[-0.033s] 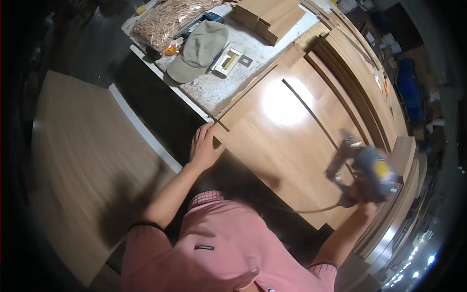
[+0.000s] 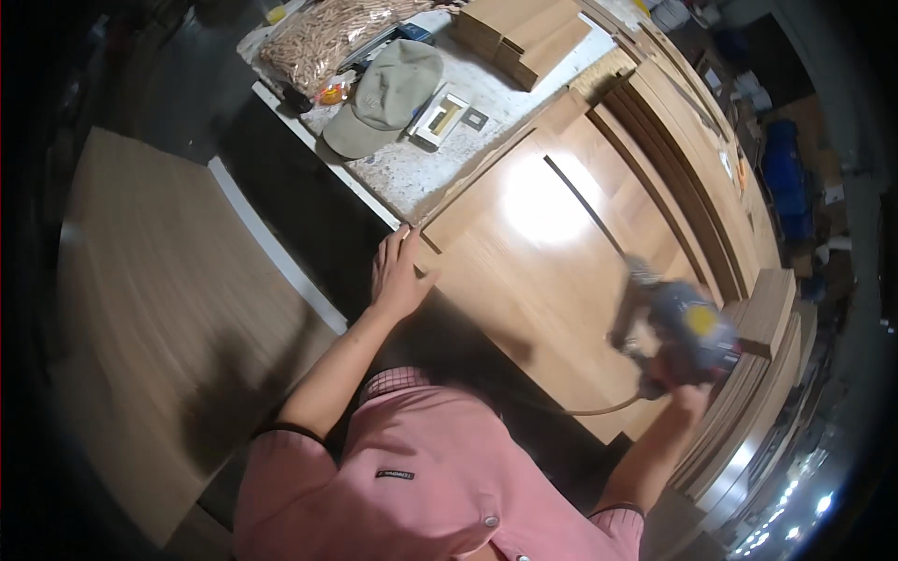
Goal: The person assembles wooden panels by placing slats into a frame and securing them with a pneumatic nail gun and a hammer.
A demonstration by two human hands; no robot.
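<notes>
My right hand (image 2: 690, 385) is closed round the handle of a grey air nail gun (image 2: 694, 327) with a yellow round patch. The tool is blurred; its nose sits over a dark groove (image 2: 585, 196) in a light wood panel (image 2: 496, 290). I cannot tell whether the nose touches the wood. A brown hose (image 2: 603, 409) trails left from the gun. My left hand (image 2: 400, 276) lies with its fingers stretched and thumb apart at the panel's left corner, beside a short dark groove (image 2: 430, 242).
Beyond the panel, a white worktable (image 2: 398, 182) carries a grey-green cap (image 2: 398, 86), a bag of wooden dowels (image 2: 318, 42), a small white-framed box (image 2: 438, 119) and wood blocks (image 2: 524, 37). Long wood strips (image 2: 687, 173) lie at the right. Another large board (image 2: 178, 280) stands at left.
My right hand has moved the nail gun a little to the left, its nose now over the groove. My left hand stays at the panel's corner, slightly shifted.
</notes>
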